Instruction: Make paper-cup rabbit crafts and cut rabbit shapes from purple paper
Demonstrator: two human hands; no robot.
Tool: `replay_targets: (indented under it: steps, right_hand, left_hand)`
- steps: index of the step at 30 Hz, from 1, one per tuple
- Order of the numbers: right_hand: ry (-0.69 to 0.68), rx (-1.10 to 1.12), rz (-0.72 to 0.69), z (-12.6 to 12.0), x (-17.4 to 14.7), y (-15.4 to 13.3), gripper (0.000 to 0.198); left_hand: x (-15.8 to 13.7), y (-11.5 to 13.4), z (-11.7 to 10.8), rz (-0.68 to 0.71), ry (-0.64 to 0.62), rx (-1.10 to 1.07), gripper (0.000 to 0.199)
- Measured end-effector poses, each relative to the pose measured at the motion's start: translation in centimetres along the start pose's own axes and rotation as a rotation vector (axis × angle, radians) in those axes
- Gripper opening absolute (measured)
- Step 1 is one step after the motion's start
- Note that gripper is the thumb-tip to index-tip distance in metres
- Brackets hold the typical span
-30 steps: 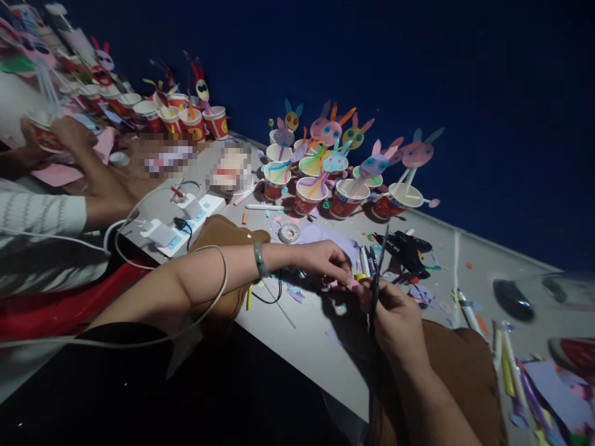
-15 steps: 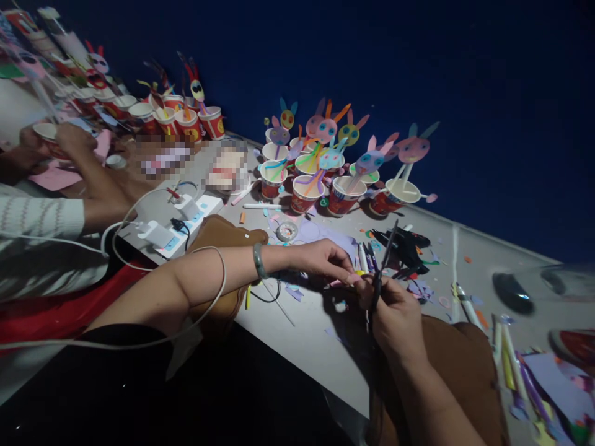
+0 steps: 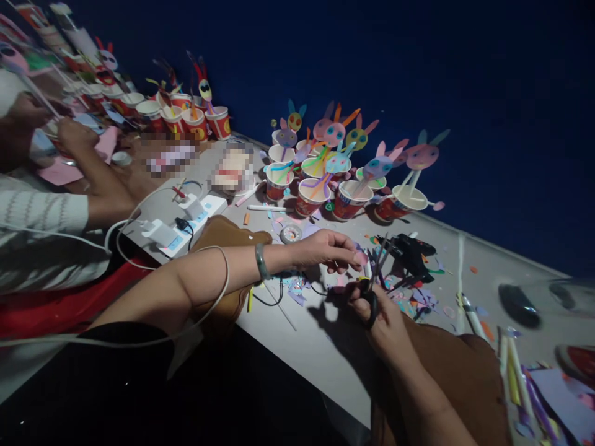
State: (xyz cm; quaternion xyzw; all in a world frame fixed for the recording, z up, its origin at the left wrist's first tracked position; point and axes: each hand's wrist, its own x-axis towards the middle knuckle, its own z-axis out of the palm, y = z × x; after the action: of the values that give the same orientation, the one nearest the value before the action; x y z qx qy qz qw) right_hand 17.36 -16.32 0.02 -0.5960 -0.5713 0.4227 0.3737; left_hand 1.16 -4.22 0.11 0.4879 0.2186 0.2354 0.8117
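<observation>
Between thumb and fingers, my left hand point(image 3: 325, 249) pinches a small rounded pink paper piece point(image 3: 361, 258). My right hand point(image 3: 379, 310) is closed on the black handles of a pair of scissors point(image 3: 380, 259), whose blades point up and are slightly apart. The blades stand just right of the pink piece. Both hands are above the table, over scattered paper scraps point(image 3: 295, 291). Behind them stand several red paper cups point(image 3: 352, 201) with paper rabbit heads point(image 3: 379, 164) on sticks. A black glue gun point(image 3: 413, 254) lies right of the scissors.
A roll of tape point(image 3: 290, 233) lies beyond my left wrist. Left of it is a white power strip point(image 3: 193, 226) with plugs and cables. At the far left, another person's hands point(image 3: 77, 139) work near more cups point(image 3: 218, 122). A computer mouse point(image 3: 519, 305) sits at right.
My right hand has lowered and turned, and the scissor blades have parted. My left hand has drawn back a little, so the pink piece now shows clearly. The view has shifted slightly.
</observation>
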Motion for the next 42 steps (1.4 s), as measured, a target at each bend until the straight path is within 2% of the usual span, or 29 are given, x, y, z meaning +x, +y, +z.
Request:
replay_targets:
  steps: [6, 18, 31, 42]
  right_hand:
    - [-0.092, 0.002, -0.007, 0.2, 0.1, 0.4, 0.049]
    - [-0.141, 0.056, 0.027, 0.2, 0.0, 1.9, 0.050]
    - [-0.116, 0.020, 0.001, 0.2, 0.1, 1.4, 0.045]
    - [-0.124, 0.011, 0.000, 0.1, 0.1, 1.6, 0.051]
  left_hand:
    - [0.0, 0.0, 0.0, 0.007, -0.010, -0.030, 0.033]
    - [-0.2, 0.1, 0.2, -0.019, -0.013, -0.055, 0.035]
    - [-0.1, 0.2, 0.1, -0.025, -0.001, -0.053, 0.031]
    - [-0.1, -0.1, -0.1, -0.029, 0.003, -0.065, 0.027]
